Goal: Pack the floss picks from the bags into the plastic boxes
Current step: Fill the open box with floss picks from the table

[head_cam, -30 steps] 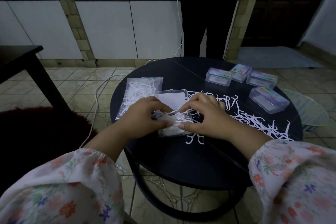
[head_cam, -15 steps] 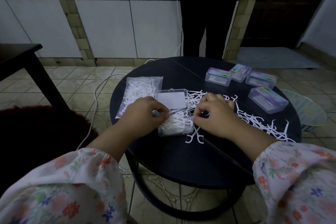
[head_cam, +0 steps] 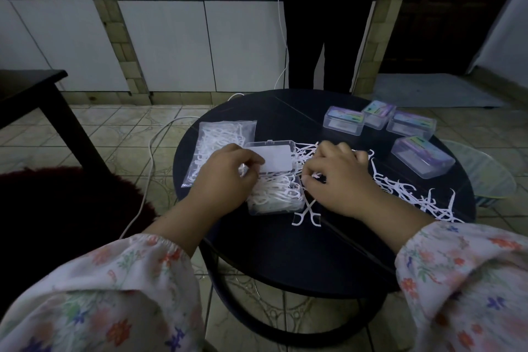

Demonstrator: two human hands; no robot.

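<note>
Filling stage. The open plastic box (head_cam: 274,194), lid hinged back, sits near the centre of the round table (head_cam: 285,260), heaped with floss picks. The left hand (head_cam: 225,171) pinches picks at its left rim; the right hand (head_cam: 340,177), fingers curled, gathers loose floss picks (head_cam: 405,191) strewn toward the right edge. Next, probably: carry that bunch over and tuck it in flat.

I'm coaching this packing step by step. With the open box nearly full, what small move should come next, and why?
Probably lift the right hand with its pinched picks and drop them into the open box. That hand is curled on the loose picks beside the box, while the left hand rests at the box's edge.
</note>
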